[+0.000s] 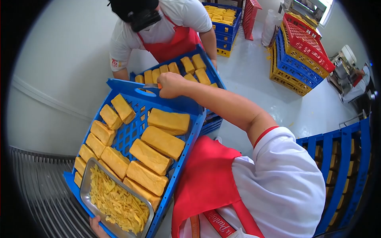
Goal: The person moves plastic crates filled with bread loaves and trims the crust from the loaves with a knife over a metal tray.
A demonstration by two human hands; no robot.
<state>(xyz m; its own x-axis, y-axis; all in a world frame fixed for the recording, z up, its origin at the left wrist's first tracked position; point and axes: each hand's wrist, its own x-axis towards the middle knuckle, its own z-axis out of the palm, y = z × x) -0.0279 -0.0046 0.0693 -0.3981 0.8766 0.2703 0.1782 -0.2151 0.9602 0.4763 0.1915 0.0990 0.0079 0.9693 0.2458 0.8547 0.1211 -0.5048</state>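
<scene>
A blue plastic crate (190,146) is tilted in front of me, filled with golden bread loaves (151,156). My left hand (97,227) grips its near bottom edge, mostly hidden beneath it. At the far end wall my right hand (173,85) is closed around a knife (151,85) with an orange handle, resting at the crate's rim. The knife's blade lies across the rim above the oval handhold. In the crate's near corner a metal tray (84,189) holds thin yellow strips (118,200), like crust trimmings.
A co-worker (170,39) in a red apron stands opposite, behind another blue crate (221,81) of loaves. Stacked crates (299,59) stand at the right back, more (229,33) at the back. A blue rack of loaves (341,170) is at right; grey ribbed metal (43,190) lies left.
</scene>
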